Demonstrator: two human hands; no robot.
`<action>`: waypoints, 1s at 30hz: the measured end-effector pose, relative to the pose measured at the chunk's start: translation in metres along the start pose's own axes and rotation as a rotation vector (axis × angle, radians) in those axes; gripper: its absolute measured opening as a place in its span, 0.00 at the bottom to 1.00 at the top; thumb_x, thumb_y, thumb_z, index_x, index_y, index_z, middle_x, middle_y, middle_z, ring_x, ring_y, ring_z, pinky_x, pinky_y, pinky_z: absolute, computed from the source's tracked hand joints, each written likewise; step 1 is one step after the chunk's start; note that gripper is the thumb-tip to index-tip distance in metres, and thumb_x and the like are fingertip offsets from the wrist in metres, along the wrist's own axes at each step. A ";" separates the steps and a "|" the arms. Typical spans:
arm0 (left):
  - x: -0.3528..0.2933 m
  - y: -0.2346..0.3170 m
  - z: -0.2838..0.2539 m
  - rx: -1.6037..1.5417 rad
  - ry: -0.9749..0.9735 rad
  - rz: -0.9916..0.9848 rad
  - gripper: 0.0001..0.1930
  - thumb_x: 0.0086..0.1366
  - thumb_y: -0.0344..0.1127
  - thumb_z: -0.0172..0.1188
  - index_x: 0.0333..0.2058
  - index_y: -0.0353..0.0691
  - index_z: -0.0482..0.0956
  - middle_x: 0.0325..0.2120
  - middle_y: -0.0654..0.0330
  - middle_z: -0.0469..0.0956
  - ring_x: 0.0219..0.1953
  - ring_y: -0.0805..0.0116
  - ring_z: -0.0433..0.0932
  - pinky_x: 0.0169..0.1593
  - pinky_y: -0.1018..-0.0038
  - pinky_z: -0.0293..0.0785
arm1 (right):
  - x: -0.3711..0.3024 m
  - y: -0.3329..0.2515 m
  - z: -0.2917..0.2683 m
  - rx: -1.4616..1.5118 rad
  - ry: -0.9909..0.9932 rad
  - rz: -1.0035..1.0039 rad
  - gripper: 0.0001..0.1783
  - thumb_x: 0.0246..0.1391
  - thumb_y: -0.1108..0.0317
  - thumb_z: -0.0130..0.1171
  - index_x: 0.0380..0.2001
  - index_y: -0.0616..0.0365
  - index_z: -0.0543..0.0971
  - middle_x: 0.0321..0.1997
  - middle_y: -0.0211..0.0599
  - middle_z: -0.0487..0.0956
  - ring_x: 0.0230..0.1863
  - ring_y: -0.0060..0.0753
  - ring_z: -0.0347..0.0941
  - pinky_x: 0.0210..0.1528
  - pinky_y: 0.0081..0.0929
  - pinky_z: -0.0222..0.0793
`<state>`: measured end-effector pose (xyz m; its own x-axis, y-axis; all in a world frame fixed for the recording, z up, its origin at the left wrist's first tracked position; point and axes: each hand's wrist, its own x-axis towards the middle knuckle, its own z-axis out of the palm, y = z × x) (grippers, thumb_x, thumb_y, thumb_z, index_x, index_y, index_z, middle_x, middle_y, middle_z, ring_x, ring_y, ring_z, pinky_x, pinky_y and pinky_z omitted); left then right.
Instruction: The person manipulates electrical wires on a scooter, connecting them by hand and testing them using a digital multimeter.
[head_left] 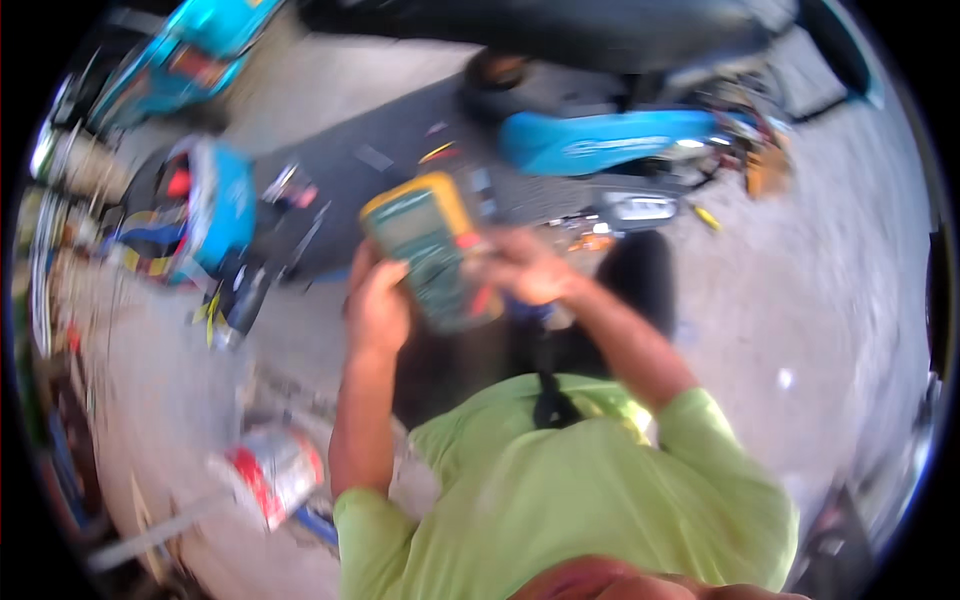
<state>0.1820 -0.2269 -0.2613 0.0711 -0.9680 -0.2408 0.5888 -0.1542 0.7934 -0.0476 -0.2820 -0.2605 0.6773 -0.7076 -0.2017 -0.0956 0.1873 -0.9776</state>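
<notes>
The left hand (pixel 380 308) grips a yellow-and-green multimeter (pixel 425 250) — the right hand (pixel 530 268), blurred, is at its right edge, grip unclear

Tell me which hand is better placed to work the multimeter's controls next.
Probably the right hand: its fingers are at the right side of the multimeter, while the left hand grips its left edge. Blur hides whether the right touches it.

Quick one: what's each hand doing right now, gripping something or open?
Left hand: closed on the yellow-and-green meter, along its left side.
Right hand: at the meter's right side; too blurred to tell whether it grips.
</notes>
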 end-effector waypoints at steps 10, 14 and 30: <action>-0.011 -0.001 0.019 0.218 -0.049 0.034 0.30 0.64 0.29 0.52 0.66 0.34 0.63 0.61 0.51 0.69 0.63 0.57 0.70 0.68 0.57 0.65 | -0.004 0.004 -0.002 -0.160 0.231 -0.073 0.32 0.59 0.46 0.61 0.50 0.68 0.82 0.40 0.59 0.84 0.44 0.54 0.83 0.51 0.45 0.75; -0.014 -0.004 0.020 0.335 -0.017 0.161 0.32 0.63 0.29 0.54 0.66 0.34 0.63 0.62 0.49 0.68 0.63 0.56 0.70 0.67 0.58 0.66 | 0.001 0.015 0.000 -0.066 0.228 -0.074 0.31 0.56 0.48 0.61 0.51 0.66 0.82 0.41 0.58 0.85 0.46 0.52 0.83 0.52 0.44 0.75; -0.019 -0.017 0.041 0.436 -0.001 0.287 0.33 0.63 0.26 0.54 0.67 0.30 0.60 0.63 0.45 0.68 0.65 0.55 0.69 0.69 0.59 0.63 | -0.005 0.020 -0.002 0.001 0.323 -0.068 0.32 0.55 0.47 0.56 0.51 0.64 0.82 0.41 0.56 0.85 0.46 0.52 0.83 0.52 0.43 0.75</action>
<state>0.1378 -0.2140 -0.2471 0.1794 -0.9836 0.0205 0.1555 0.0490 0.9866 -0.0543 -0.2759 -0.2793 0.4160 -0.8977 -0.1449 -0.0575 0.1331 -0.9894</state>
